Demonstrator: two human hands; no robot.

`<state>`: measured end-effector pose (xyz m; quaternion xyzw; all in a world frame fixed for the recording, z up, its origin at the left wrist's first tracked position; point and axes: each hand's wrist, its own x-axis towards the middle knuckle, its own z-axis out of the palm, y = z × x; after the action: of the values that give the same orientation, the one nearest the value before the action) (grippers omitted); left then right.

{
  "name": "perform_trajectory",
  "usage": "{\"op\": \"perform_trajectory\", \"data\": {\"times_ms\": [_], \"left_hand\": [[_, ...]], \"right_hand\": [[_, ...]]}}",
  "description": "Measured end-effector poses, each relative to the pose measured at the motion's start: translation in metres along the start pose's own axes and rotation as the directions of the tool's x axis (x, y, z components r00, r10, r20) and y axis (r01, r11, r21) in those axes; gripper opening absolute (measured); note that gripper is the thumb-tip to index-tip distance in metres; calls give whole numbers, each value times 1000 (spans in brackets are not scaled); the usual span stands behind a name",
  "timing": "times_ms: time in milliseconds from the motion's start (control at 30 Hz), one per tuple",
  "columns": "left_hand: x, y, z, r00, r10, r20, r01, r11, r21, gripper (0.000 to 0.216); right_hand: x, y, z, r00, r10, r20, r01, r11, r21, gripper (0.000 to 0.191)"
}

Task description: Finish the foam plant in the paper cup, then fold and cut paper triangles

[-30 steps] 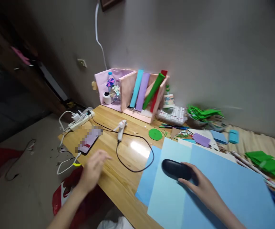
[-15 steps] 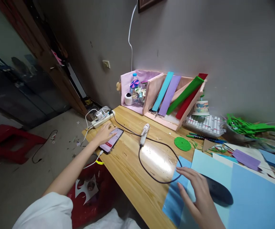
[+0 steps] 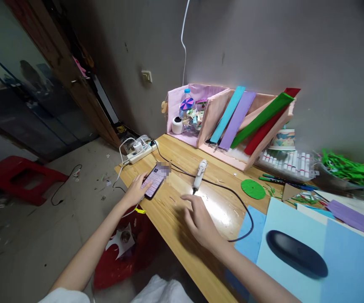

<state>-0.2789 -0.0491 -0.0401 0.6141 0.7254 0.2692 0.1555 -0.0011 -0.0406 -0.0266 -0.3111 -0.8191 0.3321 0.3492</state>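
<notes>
A smartphone (image 3: 158,176) with a lit screen lies near the desk's left edge. My left hand (image 3: 135,191) is closed on its lower left side, the thumb over the screen and the fingers along the edge. A white cable runs from the phone's lower end. Over the middle of the wooden desk hovers my right hand (image 3: 202,223), holding nothing, its fingers bent and apart. Just beyond its fingertips is a white handheld device (image 3: 200,174) with a black cord, resembling a small glue gun. To the right, a dark oval case (image 3: 297,254) rests on light blue sheets (image 3: 281,225).
A power strip (image 3: 142,152) sits at the desk's left corner. Behind are a pink cardboard organizer (image 3: 221,151) with coloured strips, a marker box (image 3: 287,164) and a green felt disc (image 3: 253,189). Paper scraps lie to the right. A red stool (image 3: 24,179) stands on the floor.
My right hand has moved left from the blue sheets and dark case toward the white device. My left hand has shifted to the phone's lower left side, and the screen shows different content.
</notes>
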Motion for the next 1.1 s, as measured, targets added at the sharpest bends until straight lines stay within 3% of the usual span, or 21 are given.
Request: {"op": "perform_trajectory", "data": {"times_ms": [167,300,833,1100], "left_hand": [[-5,1,8,996,-59,-60,52,992,-116,45],[-7,-4,6,993,-98,-60,83,972,-221,41],[-7,-14,3,994,-108,-25,88,903,-420,42],[-6,-19,5,996,-82,-31,59,891,-450,40]], "right_hand": [[61,6,57,995,-91,-40,91,996,-2,43],[89,16,80,994,-30,-106,24,998,-60,43],[97,29,88,994,10,-113,-17,998,-65,32],[92,31,85,974,5,-227,-12,1000,-27,34]]}}
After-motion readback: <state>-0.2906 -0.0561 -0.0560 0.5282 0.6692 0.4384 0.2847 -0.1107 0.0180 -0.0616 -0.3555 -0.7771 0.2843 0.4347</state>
